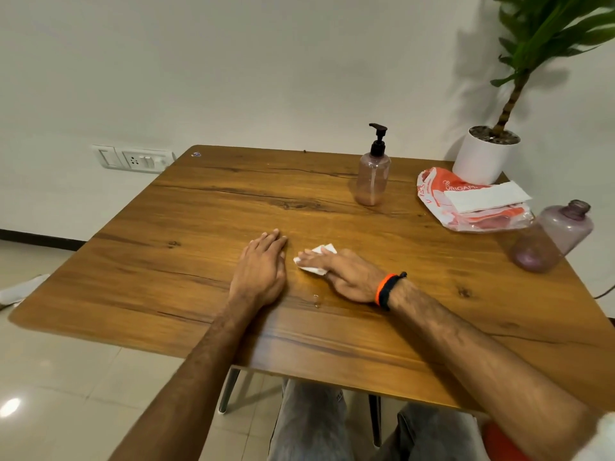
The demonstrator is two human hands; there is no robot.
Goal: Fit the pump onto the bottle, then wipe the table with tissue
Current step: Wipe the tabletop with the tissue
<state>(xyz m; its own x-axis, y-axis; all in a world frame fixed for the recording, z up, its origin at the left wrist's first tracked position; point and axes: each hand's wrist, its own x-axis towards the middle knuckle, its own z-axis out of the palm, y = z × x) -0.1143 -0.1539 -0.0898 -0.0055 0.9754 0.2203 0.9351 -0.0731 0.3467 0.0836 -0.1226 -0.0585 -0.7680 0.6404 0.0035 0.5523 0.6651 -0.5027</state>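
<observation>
A pinkish clear bottle (372, 176) stands upright at the back of the wooden table (166, 261), with a black pump (378, 138) fitted on its neck. My right hand (346, 272) lies flat with straight fingers pressing a folded white tissue (316, 259) onto the table's middle. My left hand (263, 266) rests flat on the wood just left of the tissue, holding nothing. A few small wet drops (316, 301) sit on the wood near my right wrist.
An orange and white tissue pack (472, 202) with a sheet sticking out lies at the right. A second purple bottle without a cap (552, 237) stands at the right edge. A white plant pot (484, 154) occupies the back right corner.
</observation>
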